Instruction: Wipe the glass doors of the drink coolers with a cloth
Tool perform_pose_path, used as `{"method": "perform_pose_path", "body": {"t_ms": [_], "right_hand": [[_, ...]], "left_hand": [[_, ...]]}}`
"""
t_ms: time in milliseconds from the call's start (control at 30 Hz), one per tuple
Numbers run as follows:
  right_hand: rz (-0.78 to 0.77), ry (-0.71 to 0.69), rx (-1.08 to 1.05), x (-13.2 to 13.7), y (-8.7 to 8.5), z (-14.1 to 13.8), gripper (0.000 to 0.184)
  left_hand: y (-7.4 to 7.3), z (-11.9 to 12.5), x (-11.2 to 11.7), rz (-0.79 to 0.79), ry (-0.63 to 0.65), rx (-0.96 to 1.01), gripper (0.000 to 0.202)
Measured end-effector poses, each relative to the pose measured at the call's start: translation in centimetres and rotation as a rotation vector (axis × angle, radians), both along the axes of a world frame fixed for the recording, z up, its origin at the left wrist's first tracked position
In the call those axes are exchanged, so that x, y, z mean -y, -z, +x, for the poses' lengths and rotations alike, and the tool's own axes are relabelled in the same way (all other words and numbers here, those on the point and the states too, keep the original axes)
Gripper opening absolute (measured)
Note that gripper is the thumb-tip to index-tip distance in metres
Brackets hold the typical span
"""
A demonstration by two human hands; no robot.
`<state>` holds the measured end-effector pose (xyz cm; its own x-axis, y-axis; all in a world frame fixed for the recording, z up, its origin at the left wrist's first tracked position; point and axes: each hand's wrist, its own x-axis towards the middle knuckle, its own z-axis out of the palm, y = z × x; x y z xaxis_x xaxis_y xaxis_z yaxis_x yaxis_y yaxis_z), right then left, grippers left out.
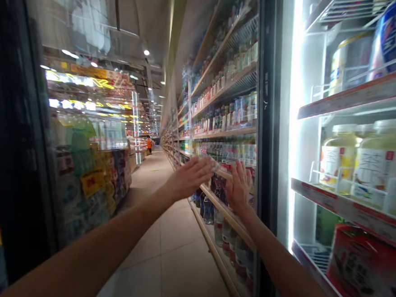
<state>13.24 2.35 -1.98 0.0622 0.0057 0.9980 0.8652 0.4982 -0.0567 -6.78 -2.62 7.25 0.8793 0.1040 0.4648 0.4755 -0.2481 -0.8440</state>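
Glass door [269, 103] stood swung out from the lit fridge on the right, its dark frame running top to bottom just beside the right hand [238, 187]. Its top and bottom edges were cut off. The pane was hard to read: reflections and glare lay over its left part, and the aisle floor [173, 255] and the long shelving [219, 136] of drink bottles showed through it, smeared by motion. A person in orange [149, 143] far down the aisle was too small to make out.

On the fridge shelves [350, 98], the tea bottles [373, 165], the cans [350, 59] above them and the red carton [366, 269] below were all cropped by the right edge.

Both forearms reached forward from the lower corners, bare, the elbows out of view. The left hand [191, 177] was flat and released, fingers together and pointing right, blurred at the tips. The right hand was likewise open, fingers spread and pointing up, palm toward the pane. Neither grasped anything. Whether the palms actually touched the glass could not be told.
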Motion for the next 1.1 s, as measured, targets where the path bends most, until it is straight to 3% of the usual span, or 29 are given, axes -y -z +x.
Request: {"method": "perform_pose_path", "body": {"t_ms": [67,133,200,333,400,467,567,633,667,733,833,900,967,1100], "right_hand": [[0.009,-0.018,0.002,0.0,-0.4,-0.5,0.054],[0.010,-0.030,0.006,0.1,-0.9,-1.0,0.054],[0.005,-0.039,0.005,0.1,-1.5,-1.5,0.053],[0.002,-0.061,0.022,0.3,-2.7,-2.9,0.052],[0.015,-0.068,0.039,0.3,-3.2,-3.5,0.051],[0.033,-0.073,0.048,0.4,-3.6,-4.0,0.051],[0.042,-0.086,0.060,0.6,-3.9,-4.4,0.052],[0.034,-0.093,0.063,0.8,-3.9,-4.5,0.053],[0.034,-0.095,0.061,0.8,-4.0,-4.5,0.052],[0.043,-0.096,0.057,0.9,-4.0,-4.8,0.052],[0.069,-0.096,0.067,1.0,-4.1,-5.2,0.050],[0.080,-0.099,0.081,1.1,-4.4,-5.6,0.050],[0.087,-0.101,0.087,1.2,-4.7,-5.8,0.050],[0.096,-0.110,0.080,1.4,-5.2,-5.7,0.049]], "left_hand": [[-3.1,-1.3,0.6,0.057,-0.040,0.164,0.047],[-4.6,-2.4,1.0,0.088,-0.067,0.247,0.049],[-3.6,-3.4,1.4,0.079,-0.071,0.219,0.051],[1.1,-5.4,2.2,-0.005,-0.056,-0.033,0.049],[1.3,-6.8,2.7,-0.025,-0.051,-0.136,0.048],[-0.8,-8.6,3.4,0.012,-0.068,-0.090,0.047],[-5.7,-11.8,4.8,0.139,-0.139,0.238,0.048],[-7.5,-13.6,5.6,0.205,-0.169,0.443,0.047],[-7.5,-14.1,5.9,0.218,-0.177,0.492,0.046],[-5.8,-14.7,6.4,0.202,-0.177,0.450,0.045],[-1.8,-14.8,6.7,0.101,-0.136,0.180,0.043],[-0.8,-15.0,6.8,0.038,-0.117,0.048,0.042],[-2.1,-15.5,7.0,0.035,-0.147,0.093,0.043],[-7.0,-16.4,7.4,0.237,-0.172,0.653,0.041]]}}
